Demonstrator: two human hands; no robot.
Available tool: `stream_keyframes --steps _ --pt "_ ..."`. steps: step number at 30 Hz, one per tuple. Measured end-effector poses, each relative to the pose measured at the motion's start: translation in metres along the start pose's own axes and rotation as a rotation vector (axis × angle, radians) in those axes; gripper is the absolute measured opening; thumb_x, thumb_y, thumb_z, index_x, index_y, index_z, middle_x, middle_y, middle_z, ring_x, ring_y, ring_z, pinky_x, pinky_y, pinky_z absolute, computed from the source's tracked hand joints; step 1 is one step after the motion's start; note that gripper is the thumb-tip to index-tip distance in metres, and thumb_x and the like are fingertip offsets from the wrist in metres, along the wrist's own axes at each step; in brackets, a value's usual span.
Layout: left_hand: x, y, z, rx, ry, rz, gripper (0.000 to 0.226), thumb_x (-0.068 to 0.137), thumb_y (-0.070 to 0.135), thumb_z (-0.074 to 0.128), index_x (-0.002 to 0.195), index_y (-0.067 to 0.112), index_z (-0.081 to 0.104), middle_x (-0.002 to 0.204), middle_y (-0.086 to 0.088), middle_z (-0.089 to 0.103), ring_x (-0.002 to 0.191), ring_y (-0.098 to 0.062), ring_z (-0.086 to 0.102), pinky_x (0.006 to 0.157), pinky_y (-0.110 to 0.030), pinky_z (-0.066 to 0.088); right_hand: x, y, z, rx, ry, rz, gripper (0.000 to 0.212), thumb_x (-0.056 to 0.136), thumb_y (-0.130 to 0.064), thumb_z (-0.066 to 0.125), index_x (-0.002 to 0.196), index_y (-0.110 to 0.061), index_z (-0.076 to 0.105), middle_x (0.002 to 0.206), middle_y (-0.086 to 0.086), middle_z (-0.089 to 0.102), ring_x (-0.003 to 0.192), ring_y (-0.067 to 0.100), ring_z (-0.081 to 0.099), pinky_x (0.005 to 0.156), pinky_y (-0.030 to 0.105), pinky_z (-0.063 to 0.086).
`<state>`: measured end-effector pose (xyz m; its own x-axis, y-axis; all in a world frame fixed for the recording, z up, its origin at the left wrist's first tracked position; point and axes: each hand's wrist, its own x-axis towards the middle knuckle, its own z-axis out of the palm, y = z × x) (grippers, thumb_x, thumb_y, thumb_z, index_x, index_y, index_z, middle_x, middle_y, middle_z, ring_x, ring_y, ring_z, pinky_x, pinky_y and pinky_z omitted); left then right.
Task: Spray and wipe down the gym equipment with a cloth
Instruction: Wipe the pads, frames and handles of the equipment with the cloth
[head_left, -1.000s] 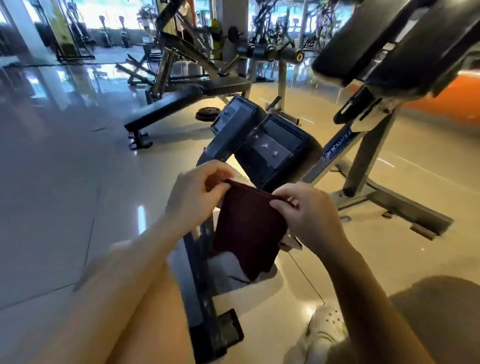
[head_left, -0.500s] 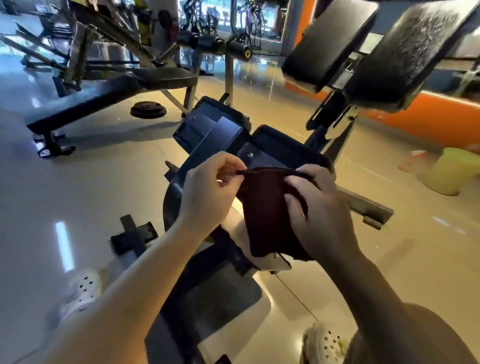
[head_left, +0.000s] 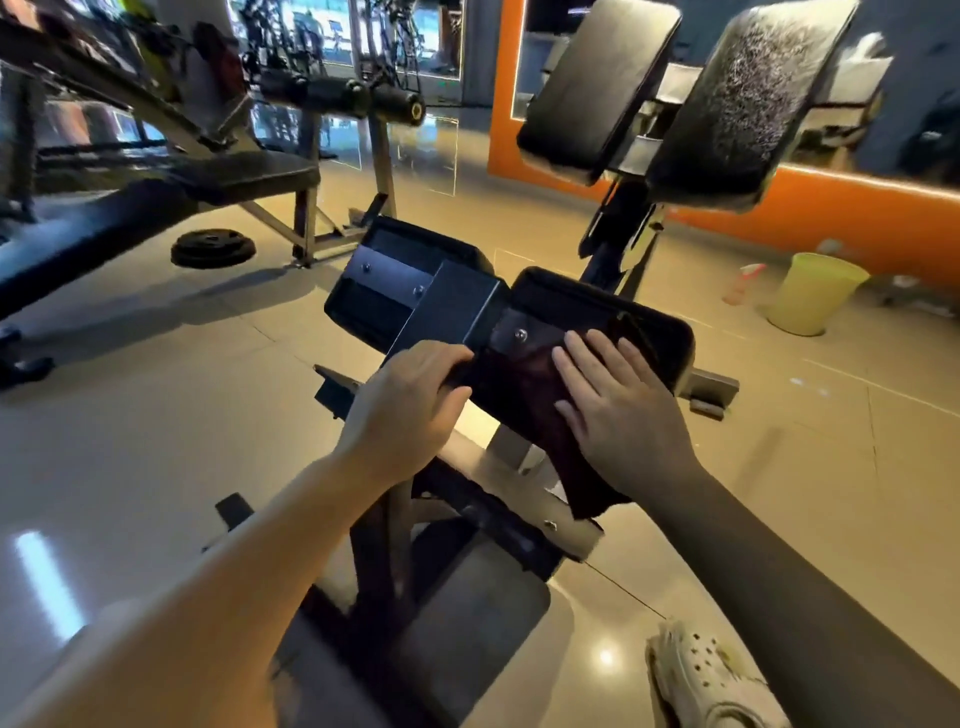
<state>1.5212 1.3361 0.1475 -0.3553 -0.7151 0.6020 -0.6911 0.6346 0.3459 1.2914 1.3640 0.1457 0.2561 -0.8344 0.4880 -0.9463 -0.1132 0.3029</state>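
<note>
While right hand (head_left: 621, 410) presses flat on cloth (head_left: 524, 395), pad (head_left: 660, 332) runs 10-to-4; left hand (head_left: 415, 400) curls on its 9 o'clock edge.

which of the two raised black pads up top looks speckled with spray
The right raised pad, nearer the orange wall: its face is covered in white speckles. The left raised pad beside it looks plain dark.

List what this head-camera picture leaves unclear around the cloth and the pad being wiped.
- Cloth: its right part is hidden under the right hand, so its full extent on the pad is unknown.
- Left hand: its fingertips curl over the pad's edge; whether they pinch the cloth cannot be told.
- Spray bottle beside the green bucket: blurred and small, label unreadable.
- Shoe: cut off by the bottom edge.
</note>
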Motion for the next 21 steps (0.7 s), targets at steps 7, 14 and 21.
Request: stream_keyframes --steps 7,14,21 --pt "0.015 -0.055 0.01 0.08 -0.052 0.119 0.054 0.095 0.04 0.038 0.141 0.012 0.047 0.145 -0.01 0.045 0.135 -0.026 0.04 0.108 -0.039 0.028 -0.016 -0.03 0.001 -0.059 -0.021 0.249 0.059 0.099 -0.038 0.027 0.146 -0.006 0.039 0.152 0.013 0.038 0.143 0.031 0.033 0.116 0.045 0.019" --pt "0.038 -0.08 0.042 0.054 -0.018 0.093 0.057 0.098 0.045 0.026 0.15 0.023 0.025 0.159 -0.007 0.023 0.148 -0.022 0.014 0.119 -0.047 -0.001 0.052 -0.057 0.02 -0.137 -0.061 0.329 0.061 0.099 -0.04 0.019 0.152 -0.01 0.027 0.157 0.01 0.028 0.147 0.027 0.023 0.12 0.044 0.012" --pt "0.039 -0.086 0.048 -0.028 0.033 0.113 0.054 0.1 0.041 0.026 0.15 0.024 0.029 0.159 -0.004 0.024 0.148 -0.017 0.012 0.12 -0.037 -0.002 0.028 -0.052 0.019 -0.161 -0.034 0.403 0.058 0.101 -0.042 0.025 0.152 -0.014 0.03 0.157 0.006 0.03 0.146 0.024 0.026 0.12 0.043 0.012"
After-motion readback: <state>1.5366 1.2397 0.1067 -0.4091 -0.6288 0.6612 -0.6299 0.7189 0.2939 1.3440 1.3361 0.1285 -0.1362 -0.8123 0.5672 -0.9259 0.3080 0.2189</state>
